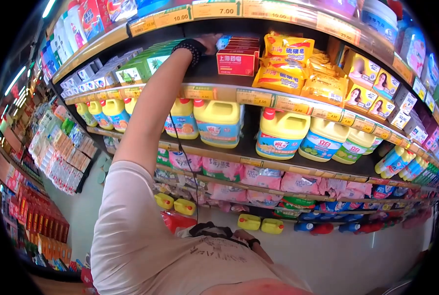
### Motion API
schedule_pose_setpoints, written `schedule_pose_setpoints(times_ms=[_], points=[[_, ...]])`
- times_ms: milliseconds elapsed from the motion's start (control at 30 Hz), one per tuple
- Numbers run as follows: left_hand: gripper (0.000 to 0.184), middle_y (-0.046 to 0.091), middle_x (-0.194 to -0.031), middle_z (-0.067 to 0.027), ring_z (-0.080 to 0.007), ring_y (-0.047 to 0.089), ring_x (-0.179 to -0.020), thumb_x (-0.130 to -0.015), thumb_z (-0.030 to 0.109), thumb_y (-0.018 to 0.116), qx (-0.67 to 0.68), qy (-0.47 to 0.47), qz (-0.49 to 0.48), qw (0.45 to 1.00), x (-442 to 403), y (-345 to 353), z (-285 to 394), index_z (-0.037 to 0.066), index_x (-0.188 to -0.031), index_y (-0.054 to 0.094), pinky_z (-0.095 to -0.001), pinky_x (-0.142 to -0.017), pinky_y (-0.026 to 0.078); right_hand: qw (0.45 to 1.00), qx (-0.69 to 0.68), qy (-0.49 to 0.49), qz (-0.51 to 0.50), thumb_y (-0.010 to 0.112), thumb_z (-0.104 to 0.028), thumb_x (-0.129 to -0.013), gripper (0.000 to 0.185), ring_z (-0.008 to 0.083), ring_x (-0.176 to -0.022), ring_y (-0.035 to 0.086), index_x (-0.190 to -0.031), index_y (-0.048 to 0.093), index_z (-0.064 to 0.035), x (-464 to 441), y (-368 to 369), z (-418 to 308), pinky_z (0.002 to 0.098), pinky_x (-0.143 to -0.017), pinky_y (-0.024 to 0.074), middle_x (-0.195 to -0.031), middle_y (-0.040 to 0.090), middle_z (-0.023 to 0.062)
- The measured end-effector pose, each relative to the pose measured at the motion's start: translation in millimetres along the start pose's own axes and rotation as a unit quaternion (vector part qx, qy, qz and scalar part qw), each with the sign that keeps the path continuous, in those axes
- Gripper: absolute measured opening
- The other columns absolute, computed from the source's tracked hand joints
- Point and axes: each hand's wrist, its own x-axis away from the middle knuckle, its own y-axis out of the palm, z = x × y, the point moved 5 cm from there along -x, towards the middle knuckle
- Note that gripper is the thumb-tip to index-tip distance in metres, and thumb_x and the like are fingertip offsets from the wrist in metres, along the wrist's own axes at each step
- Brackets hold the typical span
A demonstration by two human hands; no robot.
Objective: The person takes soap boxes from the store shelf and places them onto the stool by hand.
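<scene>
My left hand (209, 42), with a dark beaded band (194, 48) at the wrist, reaches onto the upper shelf. Its fingers are blurred and partly hidden beside a small blue-and-white item (223, 42); whether they grip it is unclear. Just right of it stand stacked red soap boxes (236, 61). Green boxes (135, 70) are left of my forearm, and yellow soap packs (284, 66) lie farther right. Low in front of my body is my right hand (242, 235), small and dim, its fingers and any contents too unclear to make out.
Below is a shelf of yellow detergent jugs (218, 123), then pink bags (223, 167). A price-label rail (268, 100) runs along the upper shelf's edge. A dark cord (182, 147) hangs beside my arm. Stacked goods (62, 147) stand across the aisle at left.
</scene>
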Motion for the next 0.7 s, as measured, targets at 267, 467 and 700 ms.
schedule_pose_setpoints(times_ms=[267, 467, 700], points=[[0.091, 0.051, -0.14, -0.0197, -0.0305, 0.05, -0.13, -0.066, 0.007, 0.078, 0.089, -0.023, -0.021, 0.996, -20, -5, -14, 0.007, -0.147, 0.036, -0.0365, -0.103, 0.044, 0.996, -0.018, 0.084, 0.003, 0.054, -0.027, -0.09, 0.03, 0.0176, -0.066, 0.055, -0.088, 0.065, 0.0003, 15, -11, -7, 0.0319, -0.061, 0.0438, -0.076, 0.061, 0.0056], [0.083, 0.045, -0.146, -0.0162, -0.0298, 0.046, -0.131, -0.073, 0.005, 0.077, 0.045, -0.029, -0.016, 0.998, -10, -9, -8, 0.007, -0.145, 0.037, -0.0339, -0.105, 0.043, 0.989, -0.066, 0.134, 0.022, 0.055, -0.029, -0.09, 0.031, 0.0181, -0.076, 0.06, -0.092, 0.066, -0.0005, 29, -23, -14, 0.0323, -0.067, 0.0454, -0.085, 0.065, 0.0056], [0.083, 0.051, -0.139, -0.0128, -0.0301, 0.048, -0.128, -0.069, 0.003, 0.081, 0.037, -0.026, -0.1, 0.994, 30, -34, 15, 0.01, -0.141, 0.041, -0.0359, -0.103, 0.044, 0.985, -0.077, 0.151, 0.033, 0.055, -0.03, -0.092, 0.031, 0.0166, -0.076, 0.058, -0.095, 0.067, -0.0018, 29, -32, -11, 0.031, -0.068, 0.0437, -0.085, 0.065, 0.0047]])
